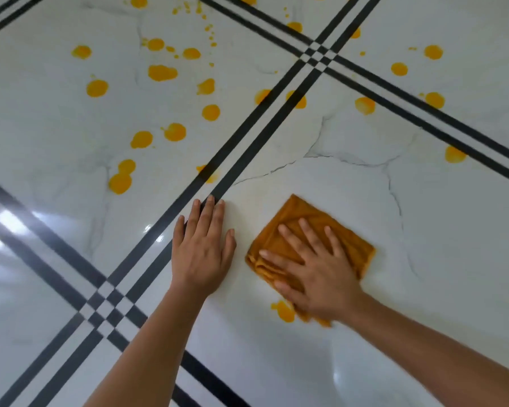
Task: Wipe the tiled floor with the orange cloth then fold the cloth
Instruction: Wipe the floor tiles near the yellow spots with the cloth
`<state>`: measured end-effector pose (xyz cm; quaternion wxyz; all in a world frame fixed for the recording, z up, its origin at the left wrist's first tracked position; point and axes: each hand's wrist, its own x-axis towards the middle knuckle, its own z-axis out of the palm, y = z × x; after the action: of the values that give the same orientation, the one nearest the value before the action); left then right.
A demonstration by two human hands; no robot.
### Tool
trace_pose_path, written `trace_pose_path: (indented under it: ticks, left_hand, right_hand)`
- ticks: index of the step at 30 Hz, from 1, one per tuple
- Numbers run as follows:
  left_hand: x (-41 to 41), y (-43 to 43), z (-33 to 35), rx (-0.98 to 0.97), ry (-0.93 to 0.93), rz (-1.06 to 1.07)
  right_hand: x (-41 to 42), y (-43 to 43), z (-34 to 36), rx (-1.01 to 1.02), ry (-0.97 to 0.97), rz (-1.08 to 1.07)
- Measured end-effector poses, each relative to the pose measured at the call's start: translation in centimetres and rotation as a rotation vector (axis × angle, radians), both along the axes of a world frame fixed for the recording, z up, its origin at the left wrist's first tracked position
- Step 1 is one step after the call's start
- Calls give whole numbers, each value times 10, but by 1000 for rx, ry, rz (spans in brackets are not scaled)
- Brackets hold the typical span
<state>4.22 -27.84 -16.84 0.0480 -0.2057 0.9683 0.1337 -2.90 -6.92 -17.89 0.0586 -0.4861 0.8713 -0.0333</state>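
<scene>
Wiping under way on the tiled floor [423, 215]: from my remote seat I see the right hand [315, 274] lying flat, fingers spread, pressed down on the orange cloth [300, 218], which sits bunched into a rough square on the white marble-look tile just right of the double black lines [247, 142]. The left hand [202, 245] rests palm-down on bare floor just beside the cloth, fingers together, holding nothing and apparently bracing. One yellow blot [284, 311] touches the cloth's near edge by the right wrist; many more yellow spots [162, 72] dot the tiles farther off, well apart from the cloth. I judge the wiping step barely started and the folding not yet due. The next move, as I read it, calls for keeping the palm's pressure and sweeping the cloth back over the near blot, then out toward the scattered spots.
</scene>
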Motion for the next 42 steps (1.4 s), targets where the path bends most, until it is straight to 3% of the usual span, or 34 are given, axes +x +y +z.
trace_pose_path:
  ticks: [1, 5, 8, 10, 12, 15, 16, 19, 21, 22, 25, 26, 29, 31, 32, 34, 35, 36, 40, 42]
  left_hand:
    - [8, -2, -1, -2, 1, 23]
    - [43, -8, 0, 35, 1, 154]
    - [68, -21, 2, 18, 7, 256]
    - [79, -31, -1, 8, 6, 299]
    - [82, -43, -4, 5, 3, 322]
    - [78, -60, -5, 5, 9, 339]
    - [77, -65, -5, 6, 5, 344]
    - [75, -79, -6, 0, 2, 344]
    - [75, -85, -7, 1, -2, 323]
    - [74, -87, -8, -2, 1, 311]
    - [73, -86, -10, 8, -9, 266]
    - [73, -87, -10, 10, -5, 268]
    - [77, -87, -9, 13, 14, 261]
    - [81, -85, -8, 8, 5, 233]
    - [83, -84, -8, 4, 1, 222]
    - [87, -82, -7, 3, -8, 204]
    - [88, -80, -7, 7, -13, 198]
    - [90, -77, -7, 13, -16, 194]
    - [94, -58, -3, 40, -3, 151]
    - [94, -44, -3, 49, -4, 110]
  right_hand:
    - [-16, -4, -2, 19, 24, 24]
    - [-34, -69, 5, 38, -29, -409]
    - [22, -62, 3, 1, -24, -64]
    - [5, -57, 1, 40, -18, 115]
    - [-37, -90, 0, 30, 43, -8]
    - [-54, -158, 5, 49, -31, -235]
    - [-41, -168, 6, 36, -35, -175]
    - [-5, -135, -1, 47, -11, 406]
    - [-23, -118, -3, 60, 25, 578]
    - [-42, -127, -5, 57, 65, 510]
    - [-54, -180, 3, 54, 29, -28]
    - [-40, -186, 2, 50, 40, -43]
    - [8, -147, -1, 60, -13, 430]
    - [-11, -122, -5, 68, 41, 597]
    - [-28, -129, -5, 76, 79, 510]
    - [-43, -159, 7, 80, 39, 75]
    - [-36, -167, 7, 106, 30, -54]
    - [-19, -164, 6, 98, 30, -50]
    - [26, -70, 2, 70, -17, 528]
    - [-6, -49, -3, 70, 67, 509]
